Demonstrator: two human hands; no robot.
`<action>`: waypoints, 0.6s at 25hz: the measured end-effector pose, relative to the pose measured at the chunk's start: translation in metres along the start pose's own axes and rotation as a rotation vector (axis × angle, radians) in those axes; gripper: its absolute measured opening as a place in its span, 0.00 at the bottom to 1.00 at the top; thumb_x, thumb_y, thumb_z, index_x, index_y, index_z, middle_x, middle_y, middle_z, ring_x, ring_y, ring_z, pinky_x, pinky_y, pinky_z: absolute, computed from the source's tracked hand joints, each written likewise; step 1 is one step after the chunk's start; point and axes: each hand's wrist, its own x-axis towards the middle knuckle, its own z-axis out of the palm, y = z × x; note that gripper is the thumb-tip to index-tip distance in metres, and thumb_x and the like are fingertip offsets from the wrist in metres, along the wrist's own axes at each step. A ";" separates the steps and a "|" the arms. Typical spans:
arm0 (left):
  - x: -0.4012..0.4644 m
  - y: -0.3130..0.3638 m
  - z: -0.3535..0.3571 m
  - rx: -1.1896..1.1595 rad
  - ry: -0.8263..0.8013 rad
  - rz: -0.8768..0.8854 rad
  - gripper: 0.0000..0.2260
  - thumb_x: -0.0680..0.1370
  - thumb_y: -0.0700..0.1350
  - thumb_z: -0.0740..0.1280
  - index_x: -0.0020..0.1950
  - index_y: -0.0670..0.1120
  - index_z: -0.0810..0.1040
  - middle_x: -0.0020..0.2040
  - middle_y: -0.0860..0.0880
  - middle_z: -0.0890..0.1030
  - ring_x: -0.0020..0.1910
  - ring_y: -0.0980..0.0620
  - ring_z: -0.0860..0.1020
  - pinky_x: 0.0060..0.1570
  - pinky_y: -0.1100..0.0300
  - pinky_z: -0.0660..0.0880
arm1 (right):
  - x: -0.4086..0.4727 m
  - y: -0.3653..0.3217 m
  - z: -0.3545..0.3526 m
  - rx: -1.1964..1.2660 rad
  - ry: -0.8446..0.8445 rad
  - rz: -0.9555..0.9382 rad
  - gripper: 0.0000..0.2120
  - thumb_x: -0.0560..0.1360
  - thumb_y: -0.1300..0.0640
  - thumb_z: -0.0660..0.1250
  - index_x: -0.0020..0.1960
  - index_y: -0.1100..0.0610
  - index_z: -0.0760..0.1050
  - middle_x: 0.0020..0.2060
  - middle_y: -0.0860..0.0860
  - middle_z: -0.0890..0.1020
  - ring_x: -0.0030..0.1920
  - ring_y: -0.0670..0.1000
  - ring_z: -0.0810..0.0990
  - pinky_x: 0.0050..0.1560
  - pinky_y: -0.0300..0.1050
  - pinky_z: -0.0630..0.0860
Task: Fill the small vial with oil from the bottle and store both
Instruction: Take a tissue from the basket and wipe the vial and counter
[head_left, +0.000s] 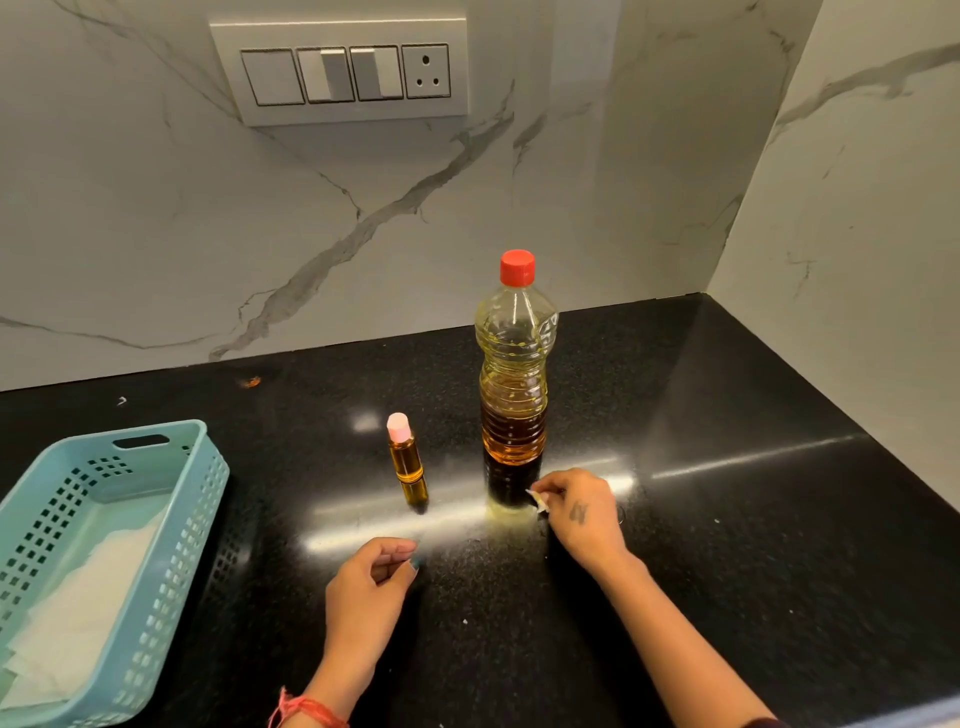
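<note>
A clear plastic oil bottle (514, 364) with a red cap stands upright on the black counter, partly filled with yellow oil. To its left stands the small vial (404, 454), capped in pink and full of amber oil. My right hand (582, 512) rests on the counter at the bottle's base, on its right, and pinches a small pale scrap (540, 503) between thumb and fingertips. My left hand (371, 582) hovers in front of the vial with loosely curled fingers and holds nothing.
A teal perforated basket (171, 525) lined with white paper sits at the left edge of the counter. The marble wall with a switch panel (343, 73) rises behind, and a side wall closes the right. The black counter (727, 519) shows bright glare streaks.
</note>
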 end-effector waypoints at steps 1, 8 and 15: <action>0.000 0.001 0.001 0.003 0.002 -0.006 0.09 0.72 0.35 0.69 0.45 0.48 0.80 0.43 0.54 0.80 0.44 0.61 0.76 0.48 0.63 0.70 | -0.001 -0.003 0.008 -0.049 -0.017 -0.048 0.11 0.75 0.65 0.64 0.52 0.55 0.81 0.50 0.52 0.82 0.50 0.50 0.79 0.51 0.35 0.70; -0.002 0.003 0.007 0.038 0.006 0.012 0.09 0.73 0.35 0.69 0.45 0.50 0.80 0.43 0.55 0.80 0.43 0.62 0.75 0.46 0.68 0.69 | -0.027 -0.022 0.037 -0.141 -0.166 -0.397 0.14 0.73 0.68 0.62 0.55 0.57 0.81 0.51 0.53 0.79 0.53 0.53 0.78 0.52 0.40 0.72; -0.003 0.006 0.012 0.008 -0.015 0.030 0.09 0.73 0.36 0.68 0.44 0.50 0.80 0.43 0.56 0.80 0.44 0.63 0.76 0.41 0.72 0.68 | -0.013 0.004 -0.005 -0.047 -0.135 -0.262 0.11 0.72 0.66 0.65 0.48 0.54 0.83 0.47 0.52 0.83 0.49 0.51 0.79 0.51 0.39 0.72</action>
